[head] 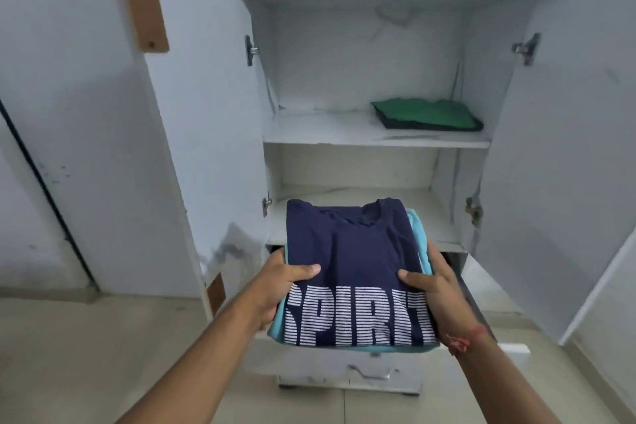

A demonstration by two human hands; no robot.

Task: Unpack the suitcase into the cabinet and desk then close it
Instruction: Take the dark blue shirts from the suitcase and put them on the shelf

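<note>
I hold a folded navy T-shirt (pixel 354 251) with white striped lettering, stacked on a folded light blue garment (pixel 418 227). My left hand (pixel 282 282) grips the stack's left edge, thumb on top. My right hand (pixel 433 289) grips the right edge, thumb on top too. The stack hangs in front of the open white cabinet (pixel 375 138), level with its lower shelf (pixel 440 213) and above a pulled-out drawer (pixel 481 282). A folded green garment on a dark one (pixel 426 113) lies on the upper shelf's right side. The suitcase is out of view.
Both cabinet doors stand wide open, the left door (pixel 192 134) and the right door (pixel 568 148). A metal handle (pixel 368 372) shows on the drawer front below the stack. Pale tiled floor (pixel 103 354) lies to the left.
</note>
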